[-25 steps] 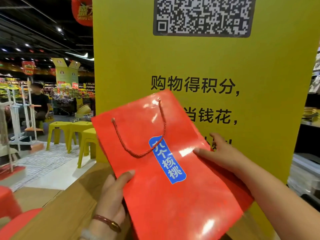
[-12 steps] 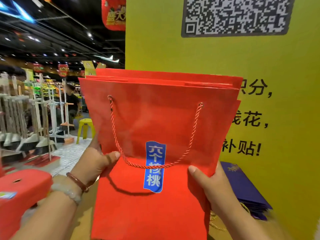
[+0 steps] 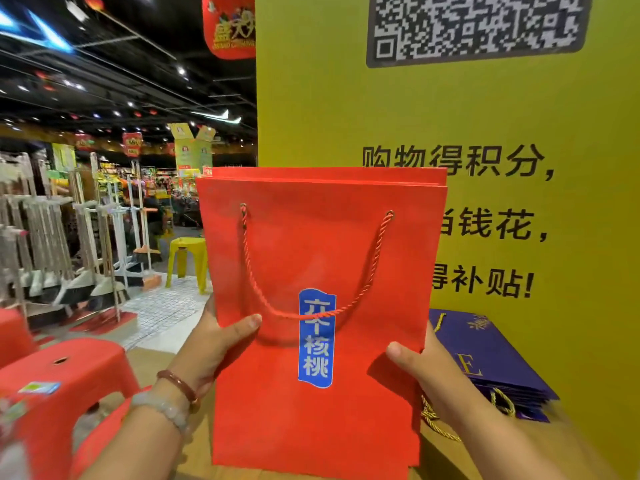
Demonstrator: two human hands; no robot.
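gripping the red paper bags [image 3: 311, 427] upright before the yellow sign [image 3: 311, 98], left hand [image 3: 211, 344] and right hand [image 3: 429, 372] pinch opposite edges, thumbs across the front, bottom edge near the surface [image 3: 467, 459].

This is a shop, a large supermarket. At the left of the frame brooms [image 3: 69, 258] stand in display racks, and packed shelves [image 3: 166, 188] fill the far middle left under a dark ceiling with spotlights [image 3: 181, 71]. A red banner [image 3: 230, 29] hangs at the top. The yellow board [image 3: 329, 116] on the right carries a QR code [image 3: 478, 26] and lines about shopping points. Branded red bags [image 3: 311, 244] are at centre and purple bags [image 3: 491, 362] at lower right.
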